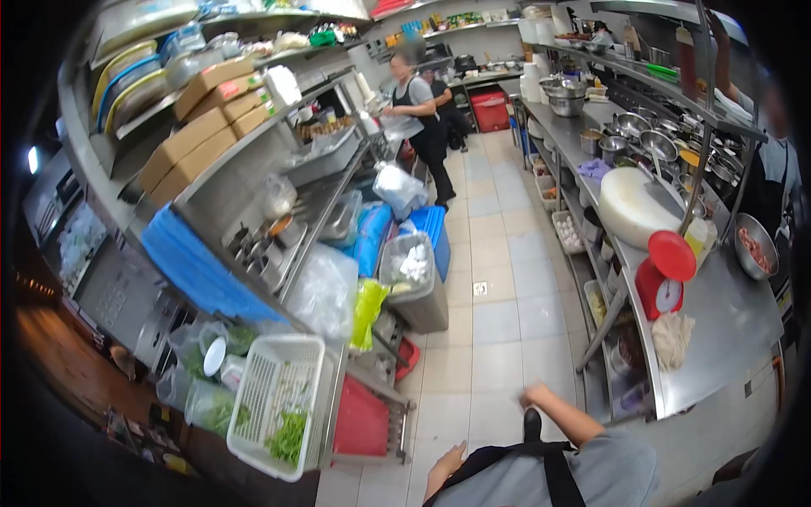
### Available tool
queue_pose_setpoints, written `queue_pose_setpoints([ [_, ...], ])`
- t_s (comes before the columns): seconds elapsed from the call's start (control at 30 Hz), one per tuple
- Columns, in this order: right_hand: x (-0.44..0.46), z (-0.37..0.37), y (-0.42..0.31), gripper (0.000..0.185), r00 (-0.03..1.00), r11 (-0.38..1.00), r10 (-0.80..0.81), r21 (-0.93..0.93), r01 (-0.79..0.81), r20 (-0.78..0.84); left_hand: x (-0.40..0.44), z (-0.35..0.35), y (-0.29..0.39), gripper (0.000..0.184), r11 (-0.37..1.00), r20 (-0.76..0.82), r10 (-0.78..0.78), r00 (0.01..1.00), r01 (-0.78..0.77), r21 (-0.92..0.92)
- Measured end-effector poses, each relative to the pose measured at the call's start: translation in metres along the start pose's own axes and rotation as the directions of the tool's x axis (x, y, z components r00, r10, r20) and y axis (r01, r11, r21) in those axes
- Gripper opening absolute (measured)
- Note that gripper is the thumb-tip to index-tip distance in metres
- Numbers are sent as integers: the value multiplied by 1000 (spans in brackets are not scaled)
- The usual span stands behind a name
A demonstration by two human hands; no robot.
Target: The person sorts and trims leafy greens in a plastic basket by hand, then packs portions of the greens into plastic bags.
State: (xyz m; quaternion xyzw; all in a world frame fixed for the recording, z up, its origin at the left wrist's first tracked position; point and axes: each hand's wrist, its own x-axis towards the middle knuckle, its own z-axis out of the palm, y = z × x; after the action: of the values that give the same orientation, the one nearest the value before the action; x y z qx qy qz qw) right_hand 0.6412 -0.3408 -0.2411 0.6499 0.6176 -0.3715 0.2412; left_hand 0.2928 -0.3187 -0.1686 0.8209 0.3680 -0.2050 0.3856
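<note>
My left hand [451, 460] hangs low over the tiled floor, a finger stretched out and nothing visible in it. My right hand [534, 395] is swung forward above a dark shoe [532, 425]; motion blurs its fingers, and no object shows in it. Left of my left hand, a white plastic basket [317, 372] with leafy greens [290, 439] sits at the counter end, above a red bin [361, 418]. To the right of my right hand is a steel table [718, 346] bearing a red scale [661, 291], a cloth [673, 340] and a round white chopping block [638, 205]. Neither hand touches these.
A tiled aisle [498, 329] runs ahead between shelving and counters. A grey bin [427, 308] and blue container [435, 232] stand along its left side. Farther on, a person in an apron [418, 114] stands by the left counter. Another person [773, 169] is at far right.
</note>
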Motion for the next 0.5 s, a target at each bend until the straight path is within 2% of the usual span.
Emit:
queue_pose_setpoints([
  [0.1, -72, 68, 67, 62, 999, 917, -26, 398, 7, 43, 90, -60, 43, 72, 976, -65, 212, 975, -209, 54],
  [0.13, -131, 54, 78, 65, 990, 840, -11, 535, 87, -143, 124, -74, 53, 69, 953, -97, 297, 950, -288, 98],
  [0.17, -133, 66, 103, 65, 987, 811, 62, 584, 35, -146, 156, -88, 65, 67, 921, -129, 379, 916, -360, 148],
  [0.2, -136, 79, 129, 65, 981, 780, 134, 626, -16, -142, 183, -102, 79, 64, 893, -169, 449, 877, -443, 76],
  [0.23, -145, 64, 150, 64, 982, 811, 183, 572, -126, -42, 203, -116, 94, 61, 857, -219, 505, 835, -516, 8],
  [0.3, -151, 19, 173, 63, 951, 852, 274, 423, -309, 142, 229, -134, 117, 55, 856, -224, 317, 922, -380, -351],
  [0.37, -112, -4, 213, 61, 969, 877, 248, 428, -219, -12, 258, -125, 102, 47, 819, -302, 144, 942, -285, -498],
  [0.43, -120, -112, 212, 61, 971, 874, 142, 485, -32, -191, 301, -79, 33, 44, 842, -258, -21, 966, -122, -526],
  [0.47, -112, -153, 215, 62, 952, 886, 51, 453, 97, -303, 283, -71, 29, 39, 860, -278, -110, 954, -49, -508],
  [0.5, -97, -189, 221, 58, 891, 866, -65, 419, 274, -448, 289, -49, -4, 39, 955, -251, -86, 964, 8, -296],
])
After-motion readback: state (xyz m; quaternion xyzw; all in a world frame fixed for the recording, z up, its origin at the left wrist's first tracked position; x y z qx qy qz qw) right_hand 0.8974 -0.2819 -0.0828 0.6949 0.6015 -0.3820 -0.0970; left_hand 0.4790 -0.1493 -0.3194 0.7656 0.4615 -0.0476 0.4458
